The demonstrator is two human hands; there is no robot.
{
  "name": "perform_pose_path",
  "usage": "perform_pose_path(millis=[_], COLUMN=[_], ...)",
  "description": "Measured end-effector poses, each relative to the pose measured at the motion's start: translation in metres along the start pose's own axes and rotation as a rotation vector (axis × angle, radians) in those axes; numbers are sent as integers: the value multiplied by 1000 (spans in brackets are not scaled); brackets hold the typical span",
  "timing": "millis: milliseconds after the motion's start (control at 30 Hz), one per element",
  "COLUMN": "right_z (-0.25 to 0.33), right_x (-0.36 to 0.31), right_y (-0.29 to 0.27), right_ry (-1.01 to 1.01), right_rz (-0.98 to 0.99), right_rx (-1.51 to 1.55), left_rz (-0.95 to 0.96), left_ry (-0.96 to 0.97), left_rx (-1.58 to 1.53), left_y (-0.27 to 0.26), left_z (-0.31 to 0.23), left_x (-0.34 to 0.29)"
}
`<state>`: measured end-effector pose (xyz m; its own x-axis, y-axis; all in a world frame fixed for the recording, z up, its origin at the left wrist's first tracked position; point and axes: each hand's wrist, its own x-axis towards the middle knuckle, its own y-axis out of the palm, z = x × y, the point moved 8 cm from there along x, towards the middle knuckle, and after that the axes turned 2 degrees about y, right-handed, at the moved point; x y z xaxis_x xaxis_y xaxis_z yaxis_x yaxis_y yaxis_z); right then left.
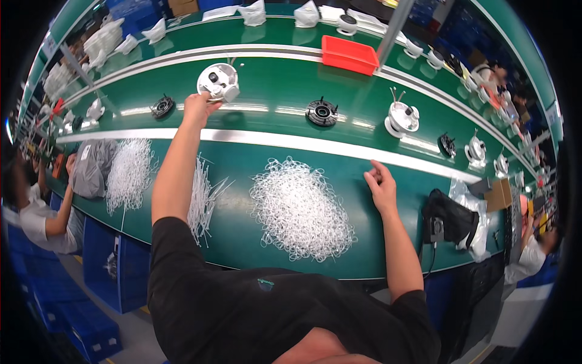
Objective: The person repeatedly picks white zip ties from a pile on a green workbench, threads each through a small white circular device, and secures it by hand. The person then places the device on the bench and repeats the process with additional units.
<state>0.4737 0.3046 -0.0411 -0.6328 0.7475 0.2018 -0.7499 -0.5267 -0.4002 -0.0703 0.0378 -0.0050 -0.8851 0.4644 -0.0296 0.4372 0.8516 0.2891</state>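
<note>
My left hand [200,109] reaches out over the green conveyor belt, its fingers closed on the near edge of a white dome camera housing [218,82]. The housing is round, with a dark lens and a thin wire sticking up behind it. Nearer to me, my right hand [382,185] hovers at the table's far edge, fingers loosely bent and apart, with nothing visible in them. Between my arms lies a large pile of looped white cable ties [300,209]. A bundle of straight white cable ties [203,203] is partly hidden by my left forearm.
On the belt stand black round bases [321,112] and another white housing [402,118] with upright wires. A red tray [350,54] rests beyond. Left are more cable ties [130,173] and a grey bag [94,168]; right, a black bag [448,215]. Co-workers sit at both sides.
</note>
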Motion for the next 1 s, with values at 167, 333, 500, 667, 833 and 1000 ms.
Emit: perform_pose_path(millis=[167, 333, 500, 667, 833, 1000], right_z=[75, 102, 60, 58, 75, 68], right_x=[5, 12, -3, -20, -27, -16], right_y=[28, 11, -41, -80, -80, -77], right_ry=[75, 48, 100, -15, -68, -52], right_rz=[115, 126, -97, -216, -101, -28], right_rx=[281, 705, 690, 276, 40, -10], left_rz=[279, 576, 737, 824, 901, 730], left_ry=[-61, -245, -342, -379, -358, 24], left_rx=[133, 200, 293, 371, 443, 388], left_y=[140, 242, 296, 325, 337, 337], left_z=[-11, 33, 83, 105, 112, 78], left_x=[-125, -225, -286, -324, -328, -290])
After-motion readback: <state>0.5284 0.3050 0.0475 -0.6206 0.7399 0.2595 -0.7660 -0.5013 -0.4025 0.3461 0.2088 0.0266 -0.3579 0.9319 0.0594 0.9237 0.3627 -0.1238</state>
